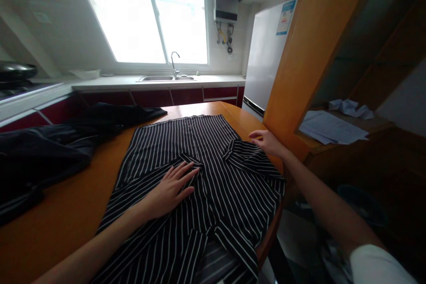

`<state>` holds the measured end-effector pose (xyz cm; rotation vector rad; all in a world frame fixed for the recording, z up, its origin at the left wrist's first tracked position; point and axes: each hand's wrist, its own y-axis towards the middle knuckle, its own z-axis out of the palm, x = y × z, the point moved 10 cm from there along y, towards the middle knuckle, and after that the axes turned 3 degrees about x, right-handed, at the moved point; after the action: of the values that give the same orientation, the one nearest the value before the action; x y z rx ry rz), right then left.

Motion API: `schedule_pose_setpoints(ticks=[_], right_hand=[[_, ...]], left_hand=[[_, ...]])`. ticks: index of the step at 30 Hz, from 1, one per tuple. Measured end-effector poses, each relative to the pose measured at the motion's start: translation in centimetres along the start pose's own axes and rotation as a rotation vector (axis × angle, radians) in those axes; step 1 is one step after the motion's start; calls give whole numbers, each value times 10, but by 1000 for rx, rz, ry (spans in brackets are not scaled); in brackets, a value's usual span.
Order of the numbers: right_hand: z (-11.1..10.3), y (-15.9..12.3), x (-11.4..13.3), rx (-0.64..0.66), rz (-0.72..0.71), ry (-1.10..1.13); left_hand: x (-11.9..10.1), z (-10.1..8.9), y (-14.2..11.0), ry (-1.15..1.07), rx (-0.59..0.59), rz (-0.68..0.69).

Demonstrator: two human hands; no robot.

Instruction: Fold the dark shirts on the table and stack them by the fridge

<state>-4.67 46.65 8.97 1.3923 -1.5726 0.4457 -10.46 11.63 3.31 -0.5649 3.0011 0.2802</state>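
Observation:
A black shirt with white stripes [213,155] lies spread on the wooden table, its collar toward me and its hem toward the window. Both sleeves are folded inward over the front. My left hand [173,186] rests flat, fingers apart, on the left sleeve near its cuff. Just beyond the folded right sleeve [253,157], my right hand [266,141] hovers by the shirt's right edge. Its fingers are loosely bent, with a gap between thumb and forefinger, and nothing shows in them. Whether it touches the cloth is hard to make out.
Dark clothing [43,151] is heaped on the left of the round-edged wooden table [80,213]. A wooden cabinet [293,75] with papers [329,126] on its shelf stands close on the right. Behind are a fridge [269,49] and a counter with a sink [159,78].

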Motion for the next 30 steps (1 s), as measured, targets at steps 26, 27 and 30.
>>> schedule_pose_setpoints(ticks=[26,27,30], right_hand=[[50,88,-18,294,40,96],[46,91,-11,276,29,103],[47,97,12,262,-12,114]], left_hand=[[-65,-45,154,111,-310,236],[-61,-53,150,83,-338,218],[-47,-72,134,2,-405,174]])
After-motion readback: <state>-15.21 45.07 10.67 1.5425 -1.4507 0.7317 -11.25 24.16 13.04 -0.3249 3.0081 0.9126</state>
